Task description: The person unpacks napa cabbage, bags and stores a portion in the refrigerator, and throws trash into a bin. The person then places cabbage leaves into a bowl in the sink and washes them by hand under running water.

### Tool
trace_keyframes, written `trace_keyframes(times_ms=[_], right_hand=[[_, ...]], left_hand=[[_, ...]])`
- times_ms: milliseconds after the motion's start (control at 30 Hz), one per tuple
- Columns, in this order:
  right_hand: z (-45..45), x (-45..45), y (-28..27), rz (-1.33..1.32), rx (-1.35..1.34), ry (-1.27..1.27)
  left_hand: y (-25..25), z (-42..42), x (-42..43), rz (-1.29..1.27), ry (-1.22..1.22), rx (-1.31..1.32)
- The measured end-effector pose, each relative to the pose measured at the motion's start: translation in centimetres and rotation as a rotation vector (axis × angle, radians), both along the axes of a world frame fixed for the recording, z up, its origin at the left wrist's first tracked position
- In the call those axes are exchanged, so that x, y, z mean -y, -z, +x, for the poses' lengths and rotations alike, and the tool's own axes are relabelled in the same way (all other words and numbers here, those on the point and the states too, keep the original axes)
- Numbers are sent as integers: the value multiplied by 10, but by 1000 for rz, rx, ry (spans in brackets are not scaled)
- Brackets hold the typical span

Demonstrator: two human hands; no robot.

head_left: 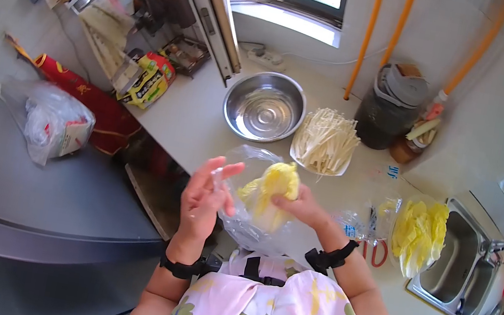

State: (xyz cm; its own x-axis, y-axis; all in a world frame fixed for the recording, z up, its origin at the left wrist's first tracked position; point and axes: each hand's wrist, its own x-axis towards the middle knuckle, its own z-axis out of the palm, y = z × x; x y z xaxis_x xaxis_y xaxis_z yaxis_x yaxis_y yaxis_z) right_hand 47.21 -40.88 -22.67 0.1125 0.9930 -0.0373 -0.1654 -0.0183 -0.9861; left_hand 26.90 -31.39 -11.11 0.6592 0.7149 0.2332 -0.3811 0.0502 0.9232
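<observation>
My right hand (303,205) grips a small head of napa cabbage (280,180), yellow at its leafy top and pale lower down. A clear plastic bag (238,225) lies crumpled under and around the cabbage on the counter's near side. To the left of it my left hand (203,195) is raised with its fingers apart. A bit of clear film seems to show by its fingers, but I cannot tell whether it touches them. Behind the cabbage stand a steel basin (265,107) and a white tray heaped with enoki mushrooms (326,140).
At right, loose yellow cabbage leaves (419,235) lie beside the sink (448,263). Red-handled scissors (375,252) and clear packaging (365,221) are near my right forearm. A dark lidded container (389,111) stands at the back. A bagged item (59,123) rests on the grey surface at left.
</observation>
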Motion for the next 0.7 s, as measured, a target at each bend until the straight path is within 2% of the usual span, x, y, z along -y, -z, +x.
trace_keyframes(times_ms=[33, 67, 100, 167, 200, 267, 367, 433, 500, 567, 600, 667, 700], right_hand=[[6, -2, 18, -59, -72, 119], [11, -1, 28, -121, -140, 238], [17, 3, 34, -126, -138, 216], [26, 6, 42, -232, -217, 509], [24, 4, 37, -239, -214, 489], [21, 7, 11, 3, 47, 520], [13, -2, -35, 205, 182, 520], [9, -15, -78, 296, 78, 536], [8, -33, -95, 301, -23, 541], [10, -49, -103, 373, 502, 187], [9, -52, -96, 380, 506, 199], [4, -60, -71, 359, 583, -190], [3, -57, -69, 360, 584, -192]], left_hand=[[-4, -6, 3, 8, -136, 33], [-4, -15, 2, 4, -158, 33], [-5, -27, -2, -20, -199, -14], [-4, -36, -4, -96, -231, -163], [-3, -36, -1, -102, -251, -164], [-7, -32, 3, 10, -226, -235], [-27, -24, 2, 99, -152, -250], [-34, -17, -1, 126, -89, -232], [-41, -9, -2, 127, -66, -213], [-44, -5, -2, 136, -27, -194], [-44, -3, -3, 140, -41, -153], [-43, -3, -8, 146, -54, -110], [-42, -4, -11, 144, -97, -114]])
